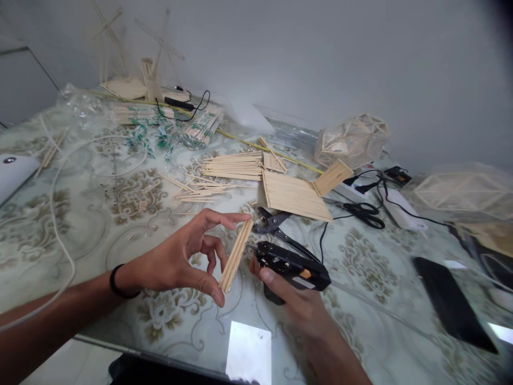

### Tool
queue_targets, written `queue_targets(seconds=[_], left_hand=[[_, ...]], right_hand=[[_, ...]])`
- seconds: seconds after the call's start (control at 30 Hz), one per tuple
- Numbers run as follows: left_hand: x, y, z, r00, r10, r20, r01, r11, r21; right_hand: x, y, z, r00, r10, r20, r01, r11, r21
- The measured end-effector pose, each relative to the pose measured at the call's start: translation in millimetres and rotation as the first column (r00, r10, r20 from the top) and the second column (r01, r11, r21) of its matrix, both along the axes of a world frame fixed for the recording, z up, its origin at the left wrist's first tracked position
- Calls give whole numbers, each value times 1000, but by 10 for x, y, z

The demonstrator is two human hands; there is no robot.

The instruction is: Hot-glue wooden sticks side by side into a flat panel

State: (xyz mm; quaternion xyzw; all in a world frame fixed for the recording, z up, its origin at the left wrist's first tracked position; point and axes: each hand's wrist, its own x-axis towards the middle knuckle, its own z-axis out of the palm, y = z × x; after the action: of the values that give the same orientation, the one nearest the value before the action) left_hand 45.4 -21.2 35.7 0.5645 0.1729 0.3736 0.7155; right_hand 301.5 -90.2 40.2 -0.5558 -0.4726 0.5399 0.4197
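My left hand (188, 256) grips a small panel of wooden sticks (237, 255) by its two ends, between thumb and forefinger, tilted above the table. In my right hand (294, 307) is a black hot glue gun (294, 267), its nozzle pointing left at the panel's right edge. Whether the tip touches the wood I cannot tell. Just behind the glue gun lie black-handled pliers (280, 224). Beyond them rests a flat stick panel (294, 193) with a smaller piece standing at its right end.
Loose sticks (204, 188) and a row of sticks (234, 166) lie mid-table. Black scissors (363, 212), a power strip (401, 208) and a dark phone-like slab (452, 302) are to the right. A white cable (54, 203) crosses the left side. Stick frame models (355, 139) stand at the back.
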Motion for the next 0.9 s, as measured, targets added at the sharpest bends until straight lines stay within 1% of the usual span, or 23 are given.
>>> queue_targets(seconds=[0.17, 0.37, 0.53, 0.73, 0.9], left_hand=[[-8, -11, 14, 1000, -4, -4, 4, 1000, -6], [0, -16, 16, 1000, -7, 4, 7, 1000, -10], [-9, -19, 11, 1000, -14, 5, 14, 1000, 3], [-9, -27, 13, 1000, -18, -18, 19, 1000, 26], [0, -22, 24, 999, -29, -12, 30, 999, 31]], right_hand=[[64, -5, -91, 1000, -18, 7, 18, 1000, -8], [34, -19, -79, 999, -29, -28, 28, 998, -54], [32, -1, -101, 998, -59, -39, 58, 998, -27], [45, 60, -124, 998, -34, -49, 38, 996, 82], [40, 73, -113, 999, -28, -46, 32, 996, 83]])
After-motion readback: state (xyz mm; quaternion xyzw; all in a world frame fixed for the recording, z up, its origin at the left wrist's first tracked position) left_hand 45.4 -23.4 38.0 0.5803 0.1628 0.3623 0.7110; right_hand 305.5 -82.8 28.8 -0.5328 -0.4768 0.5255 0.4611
